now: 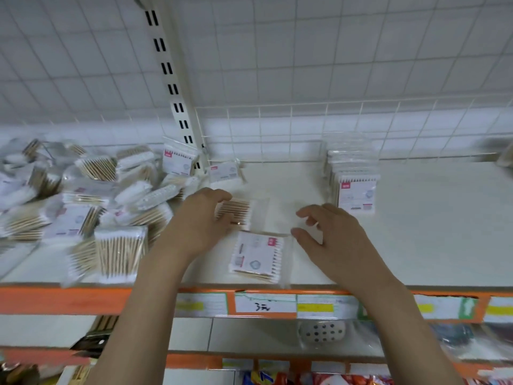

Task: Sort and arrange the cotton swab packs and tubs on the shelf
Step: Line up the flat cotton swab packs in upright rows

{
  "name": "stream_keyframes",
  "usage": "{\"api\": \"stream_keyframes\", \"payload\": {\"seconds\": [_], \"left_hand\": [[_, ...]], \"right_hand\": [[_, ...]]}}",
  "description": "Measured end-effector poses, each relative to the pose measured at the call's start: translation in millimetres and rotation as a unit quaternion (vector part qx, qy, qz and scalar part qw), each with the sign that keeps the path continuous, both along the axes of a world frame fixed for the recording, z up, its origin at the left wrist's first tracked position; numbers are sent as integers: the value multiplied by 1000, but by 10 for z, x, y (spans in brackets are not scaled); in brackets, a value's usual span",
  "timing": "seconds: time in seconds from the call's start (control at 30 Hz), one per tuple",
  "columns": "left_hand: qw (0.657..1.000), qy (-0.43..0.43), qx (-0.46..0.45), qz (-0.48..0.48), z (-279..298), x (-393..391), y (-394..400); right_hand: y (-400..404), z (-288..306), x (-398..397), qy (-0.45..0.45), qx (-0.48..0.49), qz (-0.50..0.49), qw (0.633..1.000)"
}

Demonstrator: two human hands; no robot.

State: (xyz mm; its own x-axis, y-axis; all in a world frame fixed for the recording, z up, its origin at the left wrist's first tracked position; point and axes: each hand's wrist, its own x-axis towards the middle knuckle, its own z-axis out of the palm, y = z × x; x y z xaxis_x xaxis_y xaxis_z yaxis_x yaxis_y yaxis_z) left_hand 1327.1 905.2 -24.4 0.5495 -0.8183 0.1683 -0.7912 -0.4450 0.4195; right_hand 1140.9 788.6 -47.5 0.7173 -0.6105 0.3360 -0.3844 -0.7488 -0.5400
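Note:
My left hand (201,220) grips a clear pack of wooden cotton swabs (241,213) at its left end, just above the white shelf (416,232). My right hand (330,234) hovers at the pack's right edge with curled fingers; whether they pinch the clear wrapper is unclear. A second swab pack (259,257) lies flat with its label up below the held one, near the shelf's front edge. An upright row of packs (355,187) stands to the right. A loose heap of swab packs (83,195) covers the shelf's left part.
A wire grid (277,126) backs the shelf, with a slotted white upright (173,87) left of centre. One pack (223,170) leans near the upright. An orange front rail with price labels (265,302) runs below. Lower shelves hold other goods.

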Motion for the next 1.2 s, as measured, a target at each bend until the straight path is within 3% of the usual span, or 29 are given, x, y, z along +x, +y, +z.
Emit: {"api": "stream_keyframes", "payload": {"seconds": [0.13, 0.37, 0.53, 0.63, 0.77, 0.93, 1.07, 1.2], "left_hand": [[1000, 14, -8, -25, -54, 92, 8], [990, 49, 79, -105, -106, 198, -213], [970, 68, 184, -142, -99, 230, -351], [970, 67, 195, -132, -104, 234, -377], [983, 21, 148, -105, -113, 232, -368], [993, 98, 44, -57, -141, 165, -266], [994, 88, -52, -29, -138, 55, -218], [983, 109, -143, -27, -46, -122, -223]], "right_hand": [[187, 18, 62, 50, 56, -1, 997], [334, 47, 94, 139, 128, -40, 981], [374, 57, 106, 140, 168, -52, 974], [379, 79, 124, 120, 203, -34, 971], [371, 90, 157, 75, 257, 1, 964], [296, 50, 179, 26, 298, 21, 954], [210, 77, 142, -6, 318, 19, 948], [49, 180, -23, -34, 234, -23, 971]]}}
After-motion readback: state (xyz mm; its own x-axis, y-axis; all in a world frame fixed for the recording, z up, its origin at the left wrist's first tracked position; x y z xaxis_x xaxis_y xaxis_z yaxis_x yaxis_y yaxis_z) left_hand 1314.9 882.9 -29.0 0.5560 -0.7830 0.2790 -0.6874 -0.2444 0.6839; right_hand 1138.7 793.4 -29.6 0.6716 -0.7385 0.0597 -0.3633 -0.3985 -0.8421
